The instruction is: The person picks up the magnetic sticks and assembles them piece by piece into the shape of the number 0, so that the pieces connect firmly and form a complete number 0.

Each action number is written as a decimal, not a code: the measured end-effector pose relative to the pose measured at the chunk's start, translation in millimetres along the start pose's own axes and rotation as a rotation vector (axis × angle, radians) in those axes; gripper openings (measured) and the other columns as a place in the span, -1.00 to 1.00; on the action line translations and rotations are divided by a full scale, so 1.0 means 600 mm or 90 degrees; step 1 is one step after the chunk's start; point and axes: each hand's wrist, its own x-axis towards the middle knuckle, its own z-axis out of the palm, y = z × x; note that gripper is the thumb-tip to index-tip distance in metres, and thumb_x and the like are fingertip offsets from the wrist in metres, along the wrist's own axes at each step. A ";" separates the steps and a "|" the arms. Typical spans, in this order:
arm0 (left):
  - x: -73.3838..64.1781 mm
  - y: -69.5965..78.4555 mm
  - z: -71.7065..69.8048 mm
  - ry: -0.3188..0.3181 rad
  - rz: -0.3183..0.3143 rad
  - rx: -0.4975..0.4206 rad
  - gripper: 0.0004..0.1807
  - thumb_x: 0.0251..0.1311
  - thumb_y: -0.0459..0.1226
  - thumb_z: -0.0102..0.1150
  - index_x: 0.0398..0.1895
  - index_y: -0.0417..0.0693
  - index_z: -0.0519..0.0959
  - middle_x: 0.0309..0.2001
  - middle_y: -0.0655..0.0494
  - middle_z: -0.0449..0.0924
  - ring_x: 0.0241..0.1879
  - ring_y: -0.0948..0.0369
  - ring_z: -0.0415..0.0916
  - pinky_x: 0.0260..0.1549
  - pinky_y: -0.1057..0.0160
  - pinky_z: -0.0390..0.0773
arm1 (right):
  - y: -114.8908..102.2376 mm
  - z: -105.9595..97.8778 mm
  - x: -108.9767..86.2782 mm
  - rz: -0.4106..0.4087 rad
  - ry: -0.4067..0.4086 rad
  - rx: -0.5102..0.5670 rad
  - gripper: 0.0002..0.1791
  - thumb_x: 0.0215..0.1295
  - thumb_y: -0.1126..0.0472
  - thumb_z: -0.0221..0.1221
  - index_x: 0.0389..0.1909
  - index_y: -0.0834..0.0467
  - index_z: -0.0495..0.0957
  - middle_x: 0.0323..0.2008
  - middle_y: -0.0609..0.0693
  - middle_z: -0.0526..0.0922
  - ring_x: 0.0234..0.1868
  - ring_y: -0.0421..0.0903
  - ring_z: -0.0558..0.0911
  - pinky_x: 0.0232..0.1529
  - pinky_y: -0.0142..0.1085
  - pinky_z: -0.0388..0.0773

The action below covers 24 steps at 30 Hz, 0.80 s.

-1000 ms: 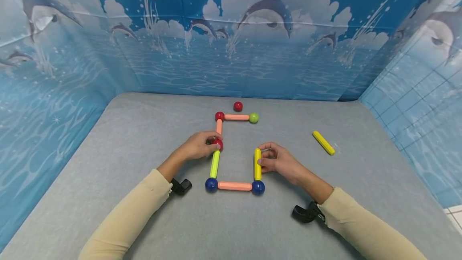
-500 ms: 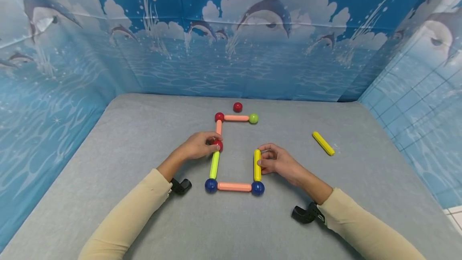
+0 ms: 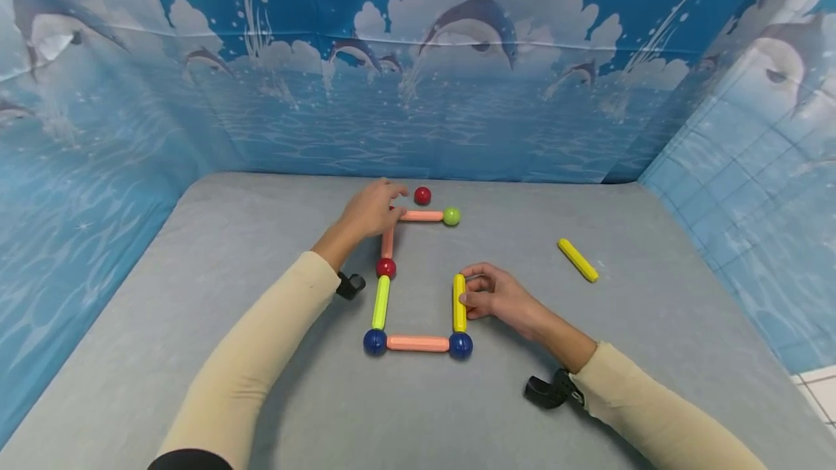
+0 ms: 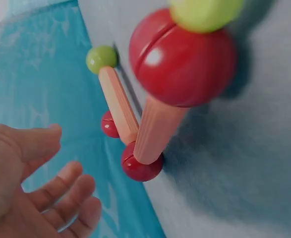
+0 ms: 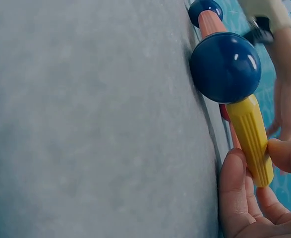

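My right hand [image 3: 499, 303] pinches a yellow magnetic rod [image 3: 460, 303] between thumb and fingers; its near end meets a blue ball [image 3: 460, 346]. Over the far left corner hovers my left hand [image 3: 374, 209], fingers loosely spread and holding nothing in the left wrist view. Beneath it, that corner's red ball [image 4: 143, 163] joins two salmon rods, mostly hidden from the head camera. A loose red ball [image 3: 422, 196] lies just beyond the left fingertips. Down the left side run a red ball [image 3: 386, 268], a lime rod [image 3: 381, 303] and another blue ball [image 3: 375, 342].
A salmon rod [image 3: 418, 343] links the two blue balls. The far salmon rod [image 3: 421, 216] ends in a green ball [image 3: 451, 216]. Off to the right lies a loose yellow rod [image 3: 578, 260]. A dolphin-print curtain [image 3: 418, 114] borders the grey table [image 3: 627, 325].
My left hand has left the middle red ball and moved away from me to the far corner, near the loose red ball. My right hand keeps its pinch on the yellow rod.
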 end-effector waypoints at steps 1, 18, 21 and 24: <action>0.010 0.001 -0.001 -0.006 0.003 0.002 -0.56 0.41 -0.17 0.10 0.33 0.07 0.47 0.29 -0.06 0.43 0.23 0.03 0.44 0.16 -0.05 0.51 | -0.001 0.001 -0.001 -0.002 -0.003 -0.002 -0.47 0.37 0.24 0.18 0.29 0.26 0.27 -0.10 0.11 0.54 -0.25 -0.14 0.67 -0.13 -0.23 0.70; 0.104 0.000 0.018 -0.064 0.040 0.050 -0.56 0.46 -0.22 0.00 0.37 0.15 0.42 0.52 0.00 0.16 0.49 -0.05 0.14 0.38 -0.13 0.28 | 0.004 0.001 -0.006 0.000 0.008 0.001 -0.47 0.35 0.27 0.19 0.29 0.25 0.28 -0.10 0.14 0.53 -0.26 -0.10 0.66 -0.14 -0.21 0.70; 0.109 0.002 0.024 -0.087 0.030 0.030 -0.52 0.48 -0.22 -0.04 0.43 0.16 0.36 0.55 0.02 0.11 0.52 -0.03 0.09 0.39 -0.12 0.28 | 0.003 0.000 -0.010 -0.006 0.009 0.005 -0.46 0.34 0.28 0.19 0.30 0.24 0.28 -0.09 0.14 0.53 -0.26 -0.10 0.66 -0.14 -0.21 0.70; 0.114 0.006 0.028 -0.113 0.009 0.006 -0.48 0.49 -0.23 -0.08 0.48 0.21 0.29 0.55 0.03 0.11 0.43 0.01 0.21 0.26 -0.03 0.40 | 0.003 -0.001 -0.013 -0.015 0.009 0.005 -0.46 0.34 0.29 0.18 0.29 0.25 0.28 -0.09 0.15 0.53 -0.27 -0.10 0.66 -0.15 -0.21 0.70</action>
